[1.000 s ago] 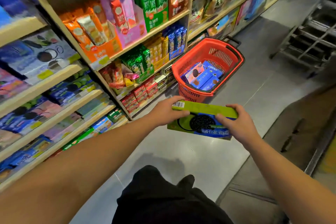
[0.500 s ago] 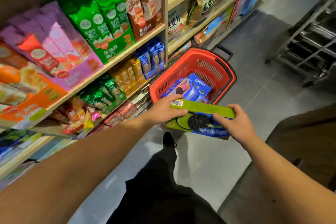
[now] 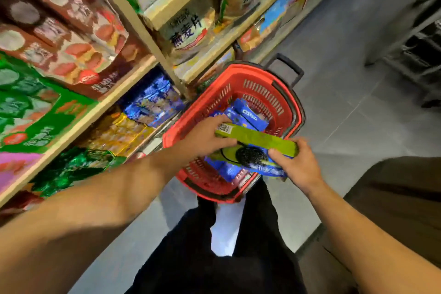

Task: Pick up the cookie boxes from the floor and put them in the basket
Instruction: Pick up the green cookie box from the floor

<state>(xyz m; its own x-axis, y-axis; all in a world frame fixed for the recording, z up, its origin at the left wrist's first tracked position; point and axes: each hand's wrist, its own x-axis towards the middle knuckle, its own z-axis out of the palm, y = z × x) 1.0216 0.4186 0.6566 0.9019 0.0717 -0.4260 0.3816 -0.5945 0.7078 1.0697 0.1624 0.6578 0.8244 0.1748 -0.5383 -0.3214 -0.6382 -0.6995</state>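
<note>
I see my left hand (image 3: 207,137) and right hand (image 3: 294,166) each grasping an end of a green cookie box (image 3: 256,148) above the red basket (image 3: 290,102). I should lower it flat onto the blue cookie boxes (image 3: 249,114) inside before letting go.

Green cookie box (image 3: 256,141), gripped by left hand (image 3: 205,137) and right hand (image 3: 296,164), now hangs over red basket (image 3: 290,105), no longer short of it at 6 o'clock.

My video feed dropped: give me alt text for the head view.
Both hands, left hand and right hand, hold a green cookie box over a red basket already holding blue cookie boxes, beside stocked snack shelves.
</note>
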